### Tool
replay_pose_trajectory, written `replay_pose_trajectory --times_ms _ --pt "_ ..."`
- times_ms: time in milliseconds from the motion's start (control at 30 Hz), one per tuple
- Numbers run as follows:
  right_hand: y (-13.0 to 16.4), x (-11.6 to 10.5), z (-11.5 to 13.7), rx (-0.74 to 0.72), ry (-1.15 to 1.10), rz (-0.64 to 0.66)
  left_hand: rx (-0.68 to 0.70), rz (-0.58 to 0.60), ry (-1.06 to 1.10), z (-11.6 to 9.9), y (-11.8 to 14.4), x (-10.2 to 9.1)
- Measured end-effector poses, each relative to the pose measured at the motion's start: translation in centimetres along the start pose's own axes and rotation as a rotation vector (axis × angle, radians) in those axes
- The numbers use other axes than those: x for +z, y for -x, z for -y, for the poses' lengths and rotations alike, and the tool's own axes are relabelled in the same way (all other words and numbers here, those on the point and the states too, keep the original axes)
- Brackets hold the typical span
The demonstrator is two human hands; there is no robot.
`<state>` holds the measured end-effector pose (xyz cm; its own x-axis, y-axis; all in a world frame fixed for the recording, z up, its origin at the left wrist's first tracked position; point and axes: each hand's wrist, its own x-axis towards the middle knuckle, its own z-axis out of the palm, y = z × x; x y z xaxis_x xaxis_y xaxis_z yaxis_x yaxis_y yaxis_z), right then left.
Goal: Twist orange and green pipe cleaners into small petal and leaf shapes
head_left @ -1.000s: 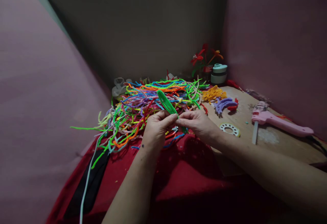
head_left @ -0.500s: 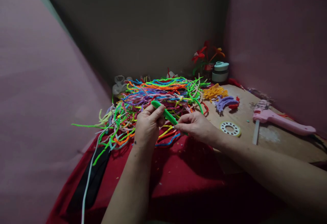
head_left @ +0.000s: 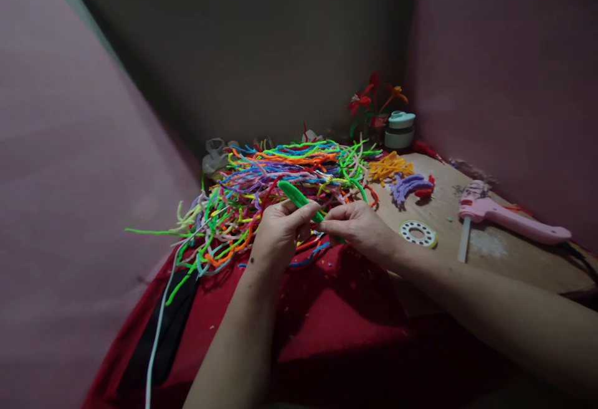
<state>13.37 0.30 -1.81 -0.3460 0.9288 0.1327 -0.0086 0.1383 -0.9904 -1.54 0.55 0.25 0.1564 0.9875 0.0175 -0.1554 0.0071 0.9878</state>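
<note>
Between my hands is a green fuzzy strip (head_left: 294, 194), seemingly made of pipe cleaner, slanting down from upper left to lower right. My left hand (head_left: 286, 225) is closed on its middle, thumb on top. My right hand (head_left: 352, 223) pinches the lower right end, close to the left thumb; the fingers partly hide that end. Just behind and below lies a large tangled heap of multicoloured pipe cleaners (head_left: 284, 160) on the red cloth (head_left: 346, 315).
Right on a brown board (head_left: 448, 185) lie orange pieces (head_left: 391, 166), purple pieces (head_left: 410, 188), a round white disc with holes (head_left: 418, 233) and a pink glue gun (head_left: 509, 215). Red flowers (head_left: 362, 101) and a pale green container (head_left: 400, 129) stand behind. A white cable (head_left: 161, 328) runs front left.
My left hand has slid along the green strip toward my right hand, so more of its upper end sticks out. The view has shifted slightly.
</note>
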Motion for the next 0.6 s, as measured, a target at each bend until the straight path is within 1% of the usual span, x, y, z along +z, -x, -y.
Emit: replay_pose_trajectory --times_ms 67,200,267,333,433,533,600 --pt "-0.1 0.0 -0.1 0.015 -0.021 0.014 0.013 -0.021 -0.042 0.1 0.0 -0.2" --pt "-0.1 0.1 -0.1 0.057 -0.16 0.12 0.002 -0.011 -0.091 0.1 0.0 -0.5" --pt "-0.2 0.1 -0.1 0.109 -0.181 0.111 -0.006 -0.027 -0.113 0.2 0.1 -0.2" --pt "-0.2 0.2 -0.1 0.173 -0.192 0.069 0.033 -0.089 -0.169 0.2 0.3 0.4" --pt "-0.2 0.3 -0.3 0.237 -0.248 0.036 0.142 -0.196 -0.251 0.2 0.3 1.0" --pt "-0.1 0.5 -0.5 0.261 -0.253 0.026 0.189 -0.257 -0.223 0.1 0.1 0.8" --pt "-0.1 0.7 -0.5 0.279 -0.234 0.021 0.233 -0.302 -0.277 0.1 -0.1 0.3"
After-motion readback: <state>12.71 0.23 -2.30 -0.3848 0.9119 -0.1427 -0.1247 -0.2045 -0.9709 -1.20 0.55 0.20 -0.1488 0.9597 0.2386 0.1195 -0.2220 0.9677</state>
